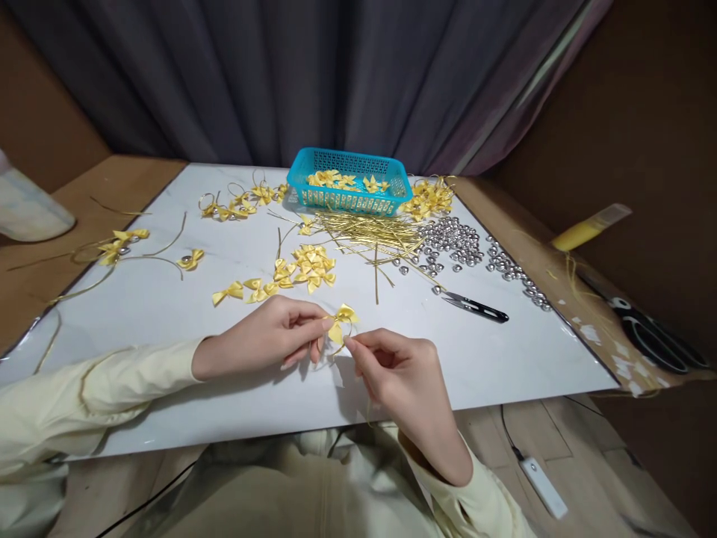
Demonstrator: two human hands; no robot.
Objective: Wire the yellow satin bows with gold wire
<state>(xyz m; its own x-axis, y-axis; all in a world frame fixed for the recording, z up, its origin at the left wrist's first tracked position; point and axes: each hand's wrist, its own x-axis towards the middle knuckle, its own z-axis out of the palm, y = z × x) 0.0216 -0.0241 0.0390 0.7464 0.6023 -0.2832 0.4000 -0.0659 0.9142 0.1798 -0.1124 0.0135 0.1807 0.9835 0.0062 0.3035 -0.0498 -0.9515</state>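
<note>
On the white tabletop board (168, 314), the left hand (263, 336) and right hand (400, 373) both pinch a small yellow satin ribbon bow (341, 321), best held steady, fingertips close to its knot.

Yellow bow (341, 323); turquoise basket (348, 196); silver beads (451, 243).

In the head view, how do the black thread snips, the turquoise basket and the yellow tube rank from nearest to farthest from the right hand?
From the right hand:
1. Black thread snips, on the white board just up and right.
2. Turquoise basket, at the board's far edge, centre.
3. Yellow tube, off the board, far right.
</note>
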